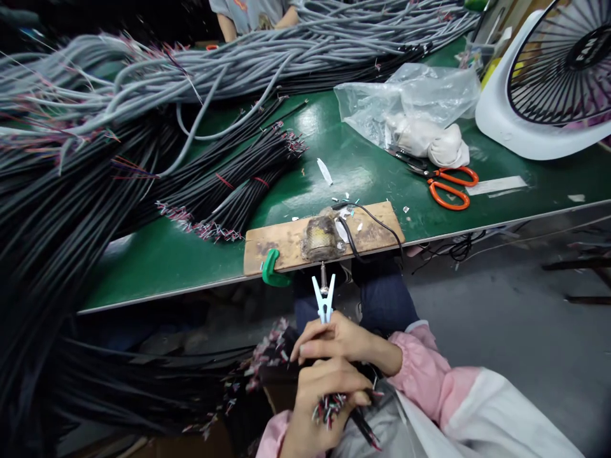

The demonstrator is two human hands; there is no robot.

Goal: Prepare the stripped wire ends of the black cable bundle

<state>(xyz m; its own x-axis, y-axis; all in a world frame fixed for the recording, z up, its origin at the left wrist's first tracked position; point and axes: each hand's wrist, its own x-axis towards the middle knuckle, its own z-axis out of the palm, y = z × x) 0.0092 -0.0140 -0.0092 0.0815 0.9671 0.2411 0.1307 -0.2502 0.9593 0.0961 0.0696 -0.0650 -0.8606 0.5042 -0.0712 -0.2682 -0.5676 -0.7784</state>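
My left hand [317, 404] is closed around a bundle of black cables [361, 425], whose stripped red, white and dark ends poke out between the fingers. Just above it, my right hand [341, 343] has its fingers curled together at the lower end of a light blue clothespin [324, 299]. What those fingers pinch, if anything, is hidden. The clothespin lines up with a metal shaft [323, 275] that sticks out from a small, worn motor [321, 236]. This motor sits on a wooden board [281, 236], with a green clamp [273, 268] at the board's front edge.
Black cable bundles [229, 191] and long grey cables [267, 57] cover the left and back of the green table [305, 137]. Orange-handled scissors [451, 184], a plastic bag [415, 95] and a white fan [506, 127] stand right. More cables [157, 381] hang lower left. Another person [252, 16] sits opposite.
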